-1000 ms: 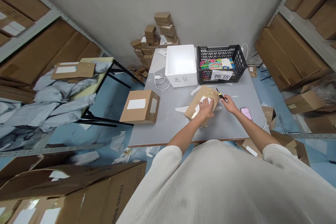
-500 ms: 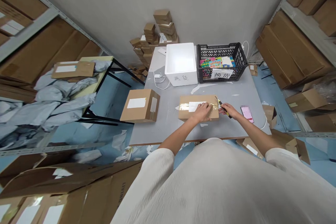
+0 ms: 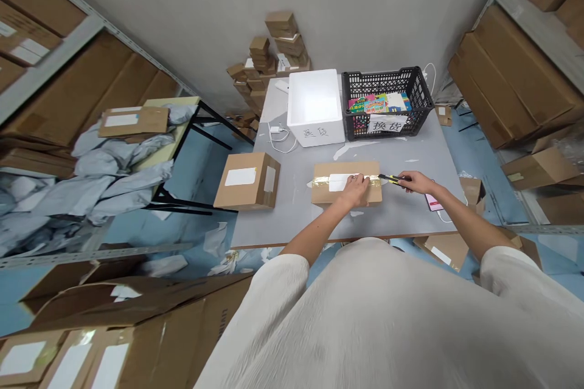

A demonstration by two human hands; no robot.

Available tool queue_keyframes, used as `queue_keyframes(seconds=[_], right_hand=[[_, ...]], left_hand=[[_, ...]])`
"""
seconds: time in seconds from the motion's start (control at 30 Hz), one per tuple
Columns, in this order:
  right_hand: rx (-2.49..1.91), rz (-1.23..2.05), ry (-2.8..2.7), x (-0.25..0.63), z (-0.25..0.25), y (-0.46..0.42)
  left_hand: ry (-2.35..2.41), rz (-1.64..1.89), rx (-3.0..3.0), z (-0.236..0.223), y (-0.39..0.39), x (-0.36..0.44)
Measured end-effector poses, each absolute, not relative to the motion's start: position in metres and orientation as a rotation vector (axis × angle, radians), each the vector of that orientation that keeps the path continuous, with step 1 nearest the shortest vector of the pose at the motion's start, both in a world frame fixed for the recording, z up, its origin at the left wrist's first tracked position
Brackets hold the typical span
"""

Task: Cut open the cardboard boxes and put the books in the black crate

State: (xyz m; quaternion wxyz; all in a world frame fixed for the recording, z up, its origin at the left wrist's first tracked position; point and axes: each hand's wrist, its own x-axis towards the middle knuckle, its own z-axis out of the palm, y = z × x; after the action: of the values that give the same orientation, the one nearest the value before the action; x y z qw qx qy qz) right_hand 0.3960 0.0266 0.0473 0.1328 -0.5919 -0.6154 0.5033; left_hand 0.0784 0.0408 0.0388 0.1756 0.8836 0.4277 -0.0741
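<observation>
A flat taped cardboard parcel point(image 3: 337, 175) with a white label lies in the middle of the grey table point(image 3: 401, 219). My left hand point(image 3: 356, 188) rests on top of it, fingers spread flat near the label. My right hand point(image 3: 416, 182) is closed round a yellow-and-black utility knife point(image 3: 391, 178), whose tip touches the parcel's right end at the tape seam. A pink phone point(image 3: 433, 201) lies on the table under my right wrist, partly hidden.
A second sealed box point(image 3: 249, 180) sits at the table's left edge. At the back stand a white foam box point(image 3: 314, 106) and a black crate point(image 3: 385, 103) with colourful books. A charger cable point(image 3: 278, 137) lies beside the foam box. Shelves of cartons flank both sides.
The parcel was turned from a slant to lie square in front of me. My right hand with the knife moved to the parcel's right end, blade now pointing left at the tape.
</observation>
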Motion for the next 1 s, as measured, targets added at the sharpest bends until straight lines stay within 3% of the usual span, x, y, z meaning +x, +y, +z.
queue_keyframes(seconds=[0.27,0.43,0.8,1.0], right_hand=[[-1.678,0.808,-2.715,0.386,0.070,0.074],[-1.565,0.647,-2.941,0.366,0.071,0.091],[-1.590,0.722,-2.880,0.367,0.060,0.093],[-1.655,1.240,-2.634,0.380,0.052,0.092]], left_hand=[[1.205,-0.151,2.537,0.037,0.037,0.076],[1.200,-0.135,2.552,0.038,0.034,0.074],[1.188,-0.124,2.568,0.035,0.035,0.072],[1.195,-0.108,2.547,0.031,0.037,0.071]])
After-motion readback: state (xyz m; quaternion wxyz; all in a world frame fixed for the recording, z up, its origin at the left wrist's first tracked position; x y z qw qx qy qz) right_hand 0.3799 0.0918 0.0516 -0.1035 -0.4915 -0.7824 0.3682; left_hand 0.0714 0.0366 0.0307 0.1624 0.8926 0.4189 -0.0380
